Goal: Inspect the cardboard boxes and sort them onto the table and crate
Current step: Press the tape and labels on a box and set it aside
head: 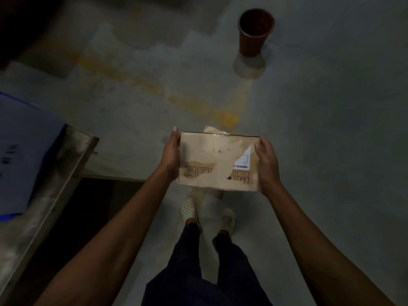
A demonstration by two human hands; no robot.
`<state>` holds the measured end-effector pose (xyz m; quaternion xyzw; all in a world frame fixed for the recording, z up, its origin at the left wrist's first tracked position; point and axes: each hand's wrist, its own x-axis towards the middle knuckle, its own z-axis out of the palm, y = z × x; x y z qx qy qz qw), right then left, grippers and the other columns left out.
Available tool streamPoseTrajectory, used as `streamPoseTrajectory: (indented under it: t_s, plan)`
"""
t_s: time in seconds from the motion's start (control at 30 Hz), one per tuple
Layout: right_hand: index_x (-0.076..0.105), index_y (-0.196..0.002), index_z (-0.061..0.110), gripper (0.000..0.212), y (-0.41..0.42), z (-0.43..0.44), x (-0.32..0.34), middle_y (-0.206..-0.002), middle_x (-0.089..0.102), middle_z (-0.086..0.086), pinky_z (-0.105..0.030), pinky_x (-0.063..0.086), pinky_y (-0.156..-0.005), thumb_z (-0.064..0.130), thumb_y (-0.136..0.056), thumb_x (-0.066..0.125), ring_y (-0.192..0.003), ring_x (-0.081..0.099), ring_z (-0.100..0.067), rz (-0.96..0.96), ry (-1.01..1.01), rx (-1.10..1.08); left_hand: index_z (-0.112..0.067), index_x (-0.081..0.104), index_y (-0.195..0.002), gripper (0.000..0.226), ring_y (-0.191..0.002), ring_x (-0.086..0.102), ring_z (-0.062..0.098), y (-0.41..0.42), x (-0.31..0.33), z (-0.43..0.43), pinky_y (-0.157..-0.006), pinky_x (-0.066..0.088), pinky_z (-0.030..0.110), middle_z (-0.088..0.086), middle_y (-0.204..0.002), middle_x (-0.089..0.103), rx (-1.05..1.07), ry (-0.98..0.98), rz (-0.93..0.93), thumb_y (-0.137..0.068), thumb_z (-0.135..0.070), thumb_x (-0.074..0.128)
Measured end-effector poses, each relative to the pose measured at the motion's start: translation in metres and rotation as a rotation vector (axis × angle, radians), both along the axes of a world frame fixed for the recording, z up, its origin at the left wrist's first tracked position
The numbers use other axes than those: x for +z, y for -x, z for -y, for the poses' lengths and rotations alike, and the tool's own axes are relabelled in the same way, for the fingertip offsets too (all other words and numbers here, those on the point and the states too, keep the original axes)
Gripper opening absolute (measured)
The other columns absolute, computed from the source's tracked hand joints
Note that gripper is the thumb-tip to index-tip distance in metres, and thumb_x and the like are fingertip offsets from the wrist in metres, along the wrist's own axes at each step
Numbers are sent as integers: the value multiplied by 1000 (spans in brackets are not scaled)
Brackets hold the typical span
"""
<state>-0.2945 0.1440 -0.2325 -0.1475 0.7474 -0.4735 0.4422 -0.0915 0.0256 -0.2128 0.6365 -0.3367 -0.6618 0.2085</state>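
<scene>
A small cardboard box (pixel 217 162) is held in the air in front of me, over the floor. Its top face is worn, with torn paper, a partly peeled white barcode label at the right and printed handling symbols along the near edge. My left hand (pixel 171 156) grips its left side and my right hand (pixel 266 166) grips its right side. A metal table (pixel 55 173) stands to my left, with a blue crate (pixel 19 155) resting on it at the frame's left edge.
A brown plastic bin (pixel 255 32) stands on the grey concrete floor ahead to the right. Faded yellow lines cross the floor. My feet in white clogs (pixel 207 214) are below the box. The room is dim.
</scene>
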Motion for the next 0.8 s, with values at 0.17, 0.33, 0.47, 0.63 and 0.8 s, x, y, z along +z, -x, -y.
streamPoseTrajectory:
  t_s: [0.17,0.33,0.47,0.63,0.8]
  plan:
    - [33,-155,31,65,-13,-1,54,-138,53,12,-32,53,-89,37,-97,61,-116,61,-14,-128,43,226,-27,62,-121,69,-116,57,27,-20,46,-35,-96,46,49,-1,-123,64,106,70,9,-82,-79,39]
    - [18,-160,32,85,-49,13,97,-167,13,-2,-46,34,-117,21,-93,68,-149,28,-26,-438,-14,568,-22,56,-119,45,-103,55,16,-50,90,-67,-93,45,45,-8,-110,58,265,242,93,-102,-57,33]
    - [14,-161,31,88,-91,23,126,-168,8,-5,-45,34,-116,18,-92,68,-151,22,-28,-516,36,734,-24,55,-114,27,-102,58,21,-93,113,-85,-81,51,40,-6,-109,59,387,288,144,-105,-43,39]
    - [18,-160,32,86,-151,23,152,-168,7,-5,-49,34,-116,28,-92,70,-150,23,-31,-524,96,919,-28,47,-132,28,-97,57,13,-154,133,-114,-67,44,31,-4,-119,58,562,287,141,-105,-36,44]
    - [21,-159,32,83,-210,-3,168,-167,9,-4,-49,32,-118,33,-92,70,-149,25,-30,-483,140,1045,-25,44,-136,32,-94,59,14,-209,148,-168,-67,45,31,-4,-115,60,713,294,100,-106,-35,42]
